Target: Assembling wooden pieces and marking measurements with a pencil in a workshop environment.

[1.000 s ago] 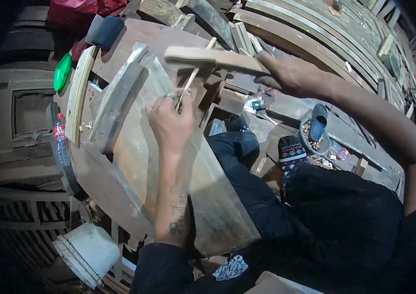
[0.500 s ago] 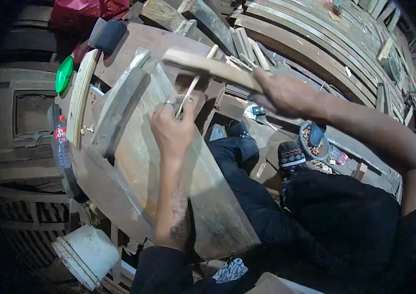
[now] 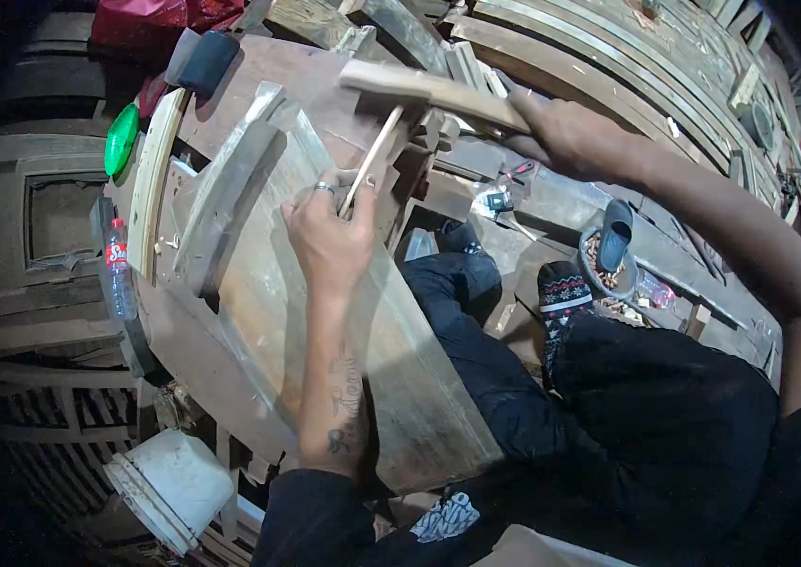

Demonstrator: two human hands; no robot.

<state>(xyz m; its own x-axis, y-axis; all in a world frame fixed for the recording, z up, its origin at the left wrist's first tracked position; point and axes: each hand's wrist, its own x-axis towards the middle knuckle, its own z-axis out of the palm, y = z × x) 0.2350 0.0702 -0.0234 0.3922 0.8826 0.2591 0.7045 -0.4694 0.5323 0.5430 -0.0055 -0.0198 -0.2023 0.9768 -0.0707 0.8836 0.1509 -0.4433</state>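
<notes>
My left hand (image 3: 330,231) is closed around a thin pale wooden stick (image 3: 377,159), which slants up and to the right over the edge of a broad wooden board (image 3: 410,397). My right hand (image 3: 566,142) grips one end of a long flat piece of wood (image 3: 462,99). That piece lies across the top of the stick in this view, its far end smeared by motion. Whether the two touch, I cannot tell. The lower tip of the stick is hidden by my left fingers. A curved wooden piece (image 3: 230,189) rests on the board, left of my left hand.
Timber offcuts (image 3: 400,38) and long planks (image 3: 589,76) lie at the back. A plastic bottle (image 3: 119,274), a green object (image 3: 121,140) and a white bucket (image 3: 178,487) stand along the left. A round container (image 3: 599,269) with small brown bits is by my foot.
My right hand has moved slightly right and up with the flat wood. The stick's top, which showed beyond that wood, now ends at its lower edge. My left hand has barely moved.
</notes>
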